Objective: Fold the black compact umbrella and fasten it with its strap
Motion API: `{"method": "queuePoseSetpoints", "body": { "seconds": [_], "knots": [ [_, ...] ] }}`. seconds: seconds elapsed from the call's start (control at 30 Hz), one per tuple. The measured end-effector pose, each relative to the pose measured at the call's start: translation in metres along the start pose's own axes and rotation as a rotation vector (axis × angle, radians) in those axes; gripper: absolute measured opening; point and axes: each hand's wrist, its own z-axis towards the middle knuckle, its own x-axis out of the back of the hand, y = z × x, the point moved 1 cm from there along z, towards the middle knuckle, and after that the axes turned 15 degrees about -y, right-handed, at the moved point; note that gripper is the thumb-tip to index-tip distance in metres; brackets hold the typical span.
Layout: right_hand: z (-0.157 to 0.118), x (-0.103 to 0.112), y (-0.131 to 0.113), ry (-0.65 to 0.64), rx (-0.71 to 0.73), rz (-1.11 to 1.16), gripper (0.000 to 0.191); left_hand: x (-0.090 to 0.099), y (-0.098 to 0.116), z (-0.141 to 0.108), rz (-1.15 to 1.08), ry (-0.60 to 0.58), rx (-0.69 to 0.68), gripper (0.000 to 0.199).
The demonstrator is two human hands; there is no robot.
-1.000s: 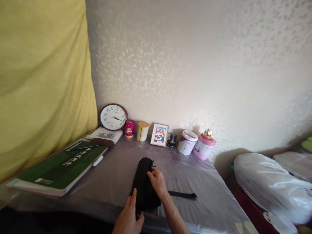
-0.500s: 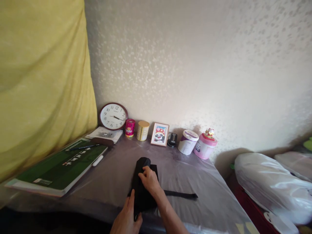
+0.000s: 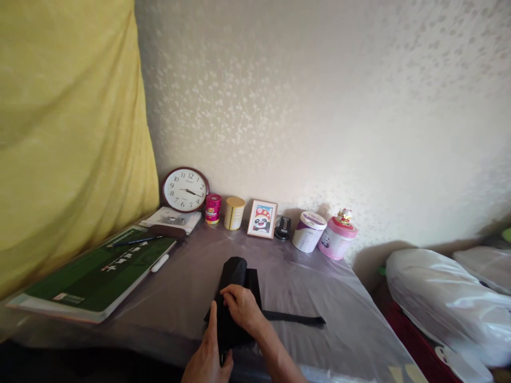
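Black fabric is gathered into a long bundle (image 3: 234,270), which is laid lengthwise near the front edge of a table (image 3: 319,282) covered with a glossy grey sheet. Its near end is clasped by the left hand (image 3: 206,354), the index finger being stretched along the left side and the thumb set at the end. Its top is touched by the right hand (image 3: 241,307), whose fingers are curled with the thumb close to them; whether fabric is pinched there cannot be told. A black strap (image 3: 295,317) is spread to the right, flat on the sheet. To the left, a green book (image 3: 96,276) is topped by a slim pen (image 3: 136,242), and a white marker (image 3: 160,263) is placed just beside its right edge. Along the wall, a round clock (image 3: 186,190), a pink tin (image 3: 213,208), a yellow-lidded can (image 3: 234,214), a framed panda picture (image 3: 262,219) and two tubs (image 3: 308,234) are lined up, the rightmost being topped by a small figurine (image 3: 344,216).
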Motion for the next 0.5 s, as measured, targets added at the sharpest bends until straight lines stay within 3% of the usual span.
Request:
{"method": "queuePoseSetpoints", "body": {
  "seconds": [0.27, 0.4, 0.5],
  "knots": [
    [-0.008, 0.003, 0.002, -0.020, 0.089, 0.117, 0.029, -0.001, -0.002, 0.004, 0.083, -0.119, 0.023, 0.067],
    [-0.022, 0.003, 0.003, 0.138, 0.217, 0.000, 0.026, -0.007, -0.011, 0.010, 0.109, -0.105, 0.039, 0.066],
    [-0.019, 0.002, 0.010, 0.102, 0.298, -0.116, 0.026, -0.013, -0.018, 0.015, 0.101, -0.109, 0.051, 0.068]
  ]
}}
